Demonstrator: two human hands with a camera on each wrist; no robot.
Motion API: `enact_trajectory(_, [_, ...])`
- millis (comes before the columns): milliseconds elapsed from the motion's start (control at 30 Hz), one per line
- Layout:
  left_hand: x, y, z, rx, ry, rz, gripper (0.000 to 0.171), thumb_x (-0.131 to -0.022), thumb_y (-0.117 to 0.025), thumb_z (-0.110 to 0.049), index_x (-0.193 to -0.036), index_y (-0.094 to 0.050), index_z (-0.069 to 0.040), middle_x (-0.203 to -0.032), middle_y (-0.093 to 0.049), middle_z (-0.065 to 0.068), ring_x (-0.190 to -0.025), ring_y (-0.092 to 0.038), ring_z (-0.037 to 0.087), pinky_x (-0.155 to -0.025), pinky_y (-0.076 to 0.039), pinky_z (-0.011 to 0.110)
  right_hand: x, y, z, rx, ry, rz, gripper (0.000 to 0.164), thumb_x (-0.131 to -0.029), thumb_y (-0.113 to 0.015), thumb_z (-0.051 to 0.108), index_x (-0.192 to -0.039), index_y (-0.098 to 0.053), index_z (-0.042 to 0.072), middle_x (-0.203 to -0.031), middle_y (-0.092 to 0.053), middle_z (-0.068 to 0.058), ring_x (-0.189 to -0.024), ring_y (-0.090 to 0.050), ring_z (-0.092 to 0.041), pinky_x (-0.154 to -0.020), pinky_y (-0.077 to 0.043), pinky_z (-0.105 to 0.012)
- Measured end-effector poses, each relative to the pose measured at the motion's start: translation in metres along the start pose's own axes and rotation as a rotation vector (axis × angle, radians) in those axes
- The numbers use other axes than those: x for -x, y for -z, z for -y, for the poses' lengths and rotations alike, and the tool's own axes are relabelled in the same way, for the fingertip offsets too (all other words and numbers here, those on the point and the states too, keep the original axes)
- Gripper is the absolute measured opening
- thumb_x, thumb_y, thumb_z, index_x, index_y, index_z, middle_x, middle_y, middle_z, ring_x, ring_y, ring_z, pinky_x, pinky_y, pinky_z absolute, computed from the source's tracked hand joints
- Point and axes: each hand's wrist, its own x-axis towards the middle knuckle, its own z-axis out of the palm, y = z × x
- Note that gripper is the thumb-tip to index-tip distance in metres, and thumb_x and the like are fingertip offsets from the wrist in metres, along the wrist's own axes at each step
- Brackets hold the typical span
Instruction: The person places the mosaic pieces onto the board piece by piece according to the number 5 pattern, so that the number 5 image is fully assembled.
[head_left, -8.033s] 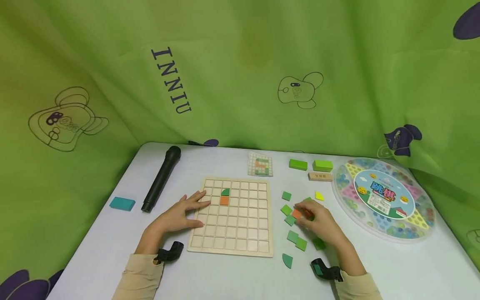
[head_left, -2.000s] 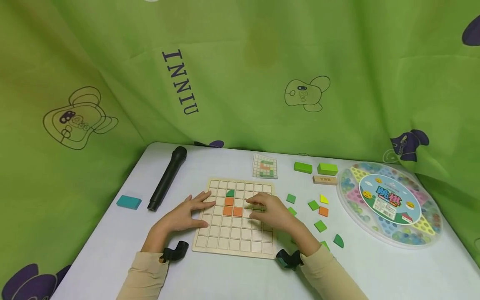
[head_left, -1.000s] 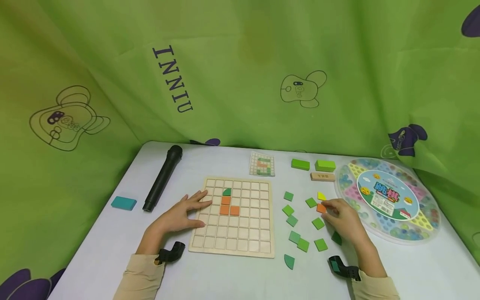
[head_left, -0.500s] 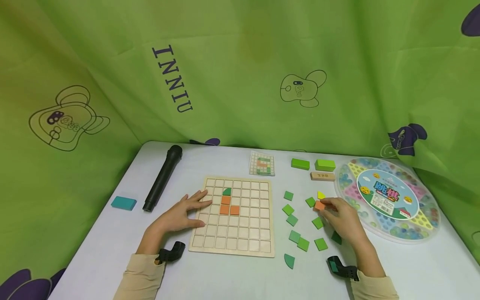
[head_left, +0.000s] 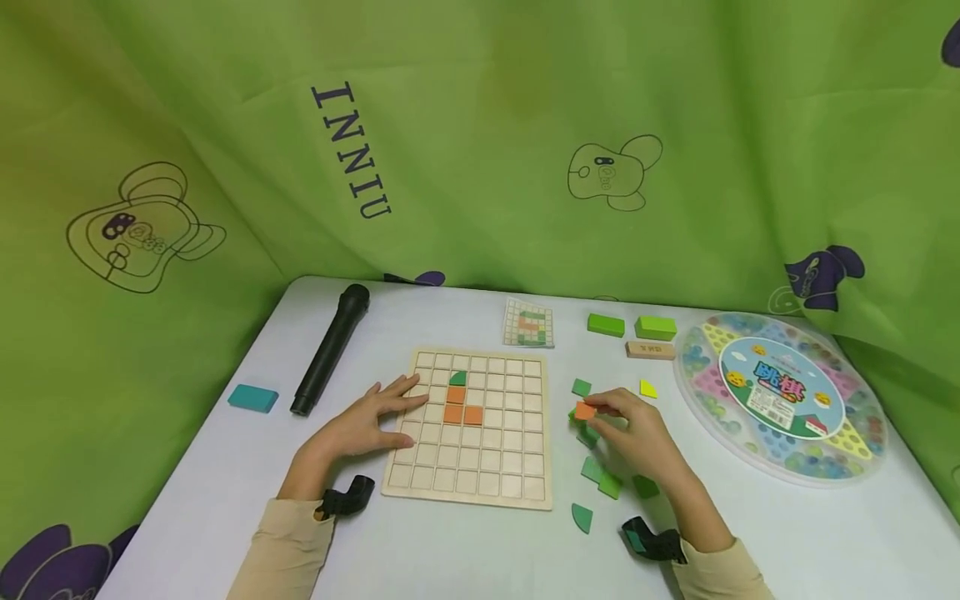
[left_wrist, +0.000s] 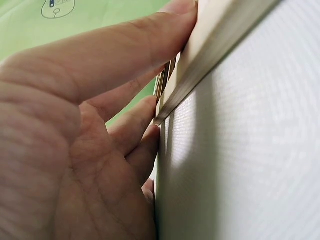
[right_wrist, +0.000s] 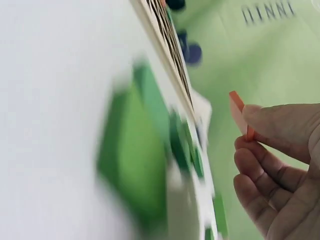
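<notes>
My right hand point(head_left: 633, 429) pinches an orange square tile point(head_left: 584, 411) between thumb and forefinger; the right wrist view shows the tile point(right_wrist: 240, 115) raised above the table. The hand is over the loose tiles, right of the wooden grid board point(head_left: 495, 454), and covers some of them. On the board are a green quarter-circle tile point(head_left: 458, 379), an orange tile point(head_left: 456, 395) directly below it, and two orange tiles point(head_left: 473, 415) side by side in the row beneath. My left hand point(head_left: 367, 425) rests at the board's left edge with fingers extended, its thumb point(left_wrist: 170, 30) touching the edge.
Loose green tiles point(head_left: 610, 485) and a yellow quarter-circle point(head_left: 648, 389) lie to the right. Behind are a pattern card point(head_left: 528, 323), green blocks point(head_left: 656, 327) and a wooden block point(head_left: 650, 350). A round game box point(head_left: 780, 400) stands far right; a black microphone point(head_left: 330, 350) and teal block point(head_left: 252, 398), left.
Since the earliest frame, two more orange tiles have appeared on the board. Over the last second my right hand has picked up another orange tile and carried it left. The left hand stays put.
</notes>
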Motion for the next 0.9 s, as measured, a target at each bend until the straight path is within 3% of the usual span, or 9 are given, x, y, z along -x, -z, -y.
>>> enact_trajectory(367, [-0.001,-0.001,0.001,-0.001,0.0,0.002,0.069,-0.077,-0.076,-0.036,-0.138,-0.051,-0.015,-0.157,-0.024,0.009,-0.146,-0.014,0.032,-0.117,-0.002,0.056,-0.042,-0.047,0.057,-0.044,0.191,0.217,0.024,-0.086,-0.07,0.015,-0.108,-0.068,0.009,-0.104,-0.066,-0.001,-0.095,-0.062,-0.017,-0.082,-0.055,-0.036])
enact_trajectory(600, [-0.002,-0.002,-0.001,0.005,0.003,0.014,0.07,-0.078,-0.076,-0.035,-0.139,-0.05,-0.015,-0.157,-0.023,0.009,-0.146,-0.013,0.031,-0.118,-0.001,0.055,-0.059,-0.07,0.062,0.043,0.169,0.341,0.021,-0.087,-0.068,0.013,-0.107,-0.068,0.008,-0.101,-0.065,-0.002,-0.089,-0.06,-0.013,-0.077,-0.052,-0.027])
enact_trajectory(900, [0.0,-0.001,-0.001,0.006,-0.002,0.0,0.069,-0.078,-0.076,-0.035,-0.138,-0.05,-0.014,-0.157,-0.024,0.009,-0.146,-0.014,0.032,-0.118,-0.001,0.056,-0.063,-0.076,0.061,0.102,0.207,0.351,0.021,-0.085,-0.069,0.014,-0.105,-0.067,0.006,-0.1,-0.062,-0.002,-0.089,-0.057,-0.013,-0.078,-0.052,-0.029])
